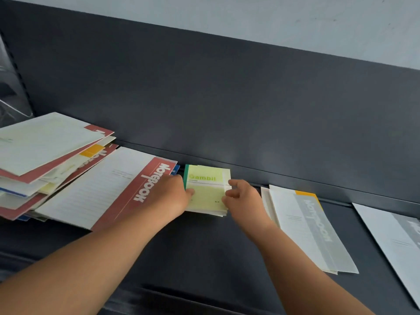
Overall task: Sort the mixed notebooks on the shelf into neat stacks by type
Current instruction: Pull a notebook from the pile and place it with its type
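Obs: both your forearms come in from the lower edge and converge at mid-shelf, the left one crossing up from the lower left corner, the right one from lower right

Your left hand (169,194) lies back-up against the left edge of the Gambil stack (208,192), wrist straight. Its thumb tip rests on the top cover just inside the green spine. The other fingers are hidden behind the hand, so the grip on that side cannot be read

Your right hand (244,198) meets the stack's right edge. Its fingers are curled in tight, tips touching the edge, forefinger raised a little above the rest; it holds that side in a narrow clasp

The Gambil stack, small yellow-green notebooks, sits flat on the dark shelf (204,246), near the back panel (227,98), between your two hands. Its covers are slightly out of line at the right side

Left of it, just beside your left hand: a large red notebook (113,189) lying flat, its far end under a slumped mixed pile (45,155)

Right of it, near your right wrist: a grey stack (306,230) with an orange strip at the far end. Further right, apart from that, another grey notebook (397,242) runs off frame
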